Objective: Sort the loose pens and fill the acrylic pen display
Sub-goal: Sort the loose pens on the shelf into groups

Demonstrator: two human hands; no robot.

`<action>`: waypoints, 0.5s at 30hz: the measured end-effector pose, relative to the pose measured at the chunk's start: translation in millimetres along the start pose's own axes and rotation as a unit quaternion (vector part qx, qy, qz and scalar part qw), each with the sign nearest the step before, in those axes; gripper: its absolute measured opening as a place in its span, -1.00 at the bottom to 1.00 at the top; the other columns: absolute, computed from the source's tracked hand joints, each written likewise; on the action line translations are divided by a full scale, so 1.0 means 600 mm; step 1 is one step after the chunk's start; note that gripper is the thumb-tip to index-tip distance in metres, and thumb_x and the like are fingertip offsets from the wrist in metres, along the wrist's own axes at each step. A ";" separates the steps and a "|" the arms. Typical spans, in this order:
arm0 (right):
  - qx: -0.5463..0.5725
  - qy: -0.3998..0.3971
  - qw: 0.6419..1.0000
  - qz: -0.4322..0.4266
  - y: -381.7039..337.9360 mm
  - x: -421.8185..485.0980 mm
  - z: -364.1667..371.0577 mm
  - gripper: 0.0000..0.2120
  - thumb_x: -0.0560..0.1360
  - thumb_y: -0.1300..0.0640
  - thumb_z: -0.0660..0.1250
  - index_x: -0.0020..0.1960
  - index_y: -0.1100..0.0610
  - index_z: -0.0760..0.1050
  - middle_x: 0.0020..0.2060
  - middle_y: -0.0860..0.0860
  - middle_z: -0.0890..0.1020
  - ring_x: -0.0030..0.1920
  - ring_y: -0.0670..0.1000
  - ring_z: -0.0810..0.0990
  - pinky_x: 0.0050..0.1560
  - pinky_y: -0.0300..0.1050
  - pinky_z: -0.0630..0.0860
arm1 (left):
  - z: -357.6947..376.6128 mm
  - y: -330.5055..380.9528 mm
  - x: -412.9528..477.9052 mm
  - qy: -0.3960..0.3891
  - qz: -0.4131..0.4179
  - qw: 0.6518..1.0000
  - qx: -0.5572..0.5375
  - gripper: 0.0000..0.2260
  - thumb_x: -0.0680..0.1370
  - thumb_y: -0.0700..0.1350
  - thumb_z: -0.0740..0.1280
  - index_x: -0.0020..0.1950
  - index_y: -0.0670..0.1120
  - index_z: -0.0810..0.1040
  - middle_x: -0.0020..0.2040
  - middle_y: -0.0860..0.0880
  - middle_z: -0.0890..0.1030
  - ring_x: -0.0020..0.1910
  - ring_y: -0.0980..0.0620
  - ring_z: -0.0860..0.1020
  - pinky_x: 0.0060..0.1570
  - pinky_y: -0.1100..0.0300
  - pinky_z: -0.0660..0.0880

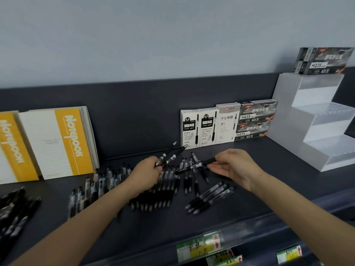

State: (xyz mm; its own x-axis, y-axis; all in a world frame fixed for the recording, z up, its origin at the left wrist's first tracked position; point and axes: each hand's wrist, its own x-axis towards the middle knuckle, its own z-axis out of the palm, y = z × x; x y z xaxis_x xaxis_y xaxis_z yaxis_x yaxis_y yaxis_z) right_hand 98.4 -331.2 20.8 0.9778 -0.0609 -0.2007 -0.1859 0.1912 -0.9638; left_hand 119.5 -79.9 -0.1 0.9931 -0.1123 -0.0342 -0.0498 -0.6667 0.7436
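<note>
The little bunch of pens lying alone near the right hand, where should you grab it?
Probably round the middle of the little bunch of pens, from above, fingers across the barrels. They lie flat, side by side and slanted, with bare shelf either side, so one pinch could gather them all.

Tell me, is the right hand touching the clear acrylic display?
Apart. The head view shows dark shelf between the right hand and the acrylic display.

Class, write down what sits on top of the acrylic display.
A dark pen box marked HQ35 lies on the top step of the display. The box itself covers the surface under it and whatever stands behind it.
</note>
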 end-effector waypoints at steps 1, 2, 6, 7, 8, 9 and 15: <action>-0.003 -0.004 1.000 -0.001 -0.001 -0.001 0.004 -0.93 0.52 0.38 0.25 -0.14 0.29 0.43 -0.22 0.31 0.64 -0.19 0.17 0.70 -0.21 -0.11 0.66 | 0.000 0.001 -0.001 -0.003 -0.003 1.000 -0.012 -0.89 0.61 -0.20 0.17 -0.05 -0.18 0.45 -0.18 -0.13 0.56 -0.18 -0.12 0.56 -0.03 -0.09 0.55; -0.003 -0.009 1.000 0.003 -0.003 -0.002 0.009 -0.93 0.52 0.38 0.26 -0.14 0.29 0.44 -0.24 0.30 0.64 -0.18 0.18 0.70 -0.21 -0.11 0.66 | 0.002 0.004 -0.002 -0.007 -0.005 1.000 -0.022 -0.90 0.61 -0.21 0.16 -0.02 -0.21 0.44 -0.14 -0.14 0.57 -0.12 -0.14 0.59 -0.01 -0.09 0.55; -0.009 -0.040 0.999 0.032 -0.003 -0.003 0.035 -0.92 0.52 0.39 0.26 -0.15 0.30 0.45 -0.32 0.25 0.67 -0.18 0.18 0.70 -0.19 -0.08 0.66 | 0.008 0.022 -0.015 -0.035 -0.005 0.995 -0.098 -0.92 0.62 -0.23 0.16 -0.06 -0.18 0.40 -0.04 -0.13 0.56 -0.09 -0.06 0.64 -0.04 0.04 0.62; -0.007 -0.045 0.998 0.037 -0.002 -0.002 0.041 -0.92 0.52 0.39 0.26 -0.15 0.30 0.46 -0.30 0.25 0.68 -0.18 0.18 0.70 -0.18 -0.08 0.67 | 0.009 0.025 -0.019 -0.045 -0.003 0.993 -0.113 -0.92 0.62 -0.22 0.17 -0.07 -0.17 0.39 -0.03 -0.15 0.56 -0.10 -0.06 0.66 -0.02 0.01 0.62; -0.004 -0.049 0.998 0.039 -0.001 -0.002 0.046 -0.93 0.52 0.39 0.26 -0.14 0.31 0.46 -0.28 0.26 0.68 -0.17 0.17 0.70 -0.17 -0.07 0.67 | 0.008 0.027 -0.023 -0.056 0.005 0.992 -0.109 -0.91 0.62 -0.20 0.18 -0.07 -0.16 0.39 -0.03 -0.15 0.57 -0.11 -0.04 0.67 -0.01 -0.01 0.61; 0.000 -0.051 0.998 0.041 -0.001 -0.001 0.051 -0.94 0.53 0.39 0.25 -0.12 0.32 0.47 -0.24 0.27 0.68 -0.16 0.17 0.70 -0.16 -0.07 0.67 | 0.006 0.027 -0.026 -0.066 0.020 0.994 -0.089 -0.91 0.62 -0.17 0.18 -0.05 -0.16 0.40 -0.05 -0.14 0.59 -0.14 0.00 0.67 -0.02 0.01 0.62; 0.029 -0.073 0.996 0.044 0.006 0.007 0.073 -0.81 0.50 0.47 0.25 0.10 0.48 0.47 -0.05 0.33 0.65 -0.04 0.18 0.68 -0.15 -0.14 0.66 | -0.012 0.012 -0.040 -0.064 0.098 0.991 0.070 -0.89 0.60 -0.11 0.25 -0.08 -0.13 0.43 -0.25 0.01 0.49 -0.32 0.11 0.49 -0.27 0.21 0.42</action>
State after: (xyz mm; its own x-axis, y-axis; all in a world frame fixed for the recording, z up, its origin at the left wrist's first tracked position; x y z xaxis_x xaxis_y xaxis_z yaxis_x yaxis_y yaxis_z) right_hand 106.3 -287.9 24.1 0.9625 0.1014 -0.2515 -0.2692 0.2455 -0.9313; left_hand 96.4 -76.6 10.6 0.9417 -0.3362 0.0112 -0.2640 -0.7179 0.6441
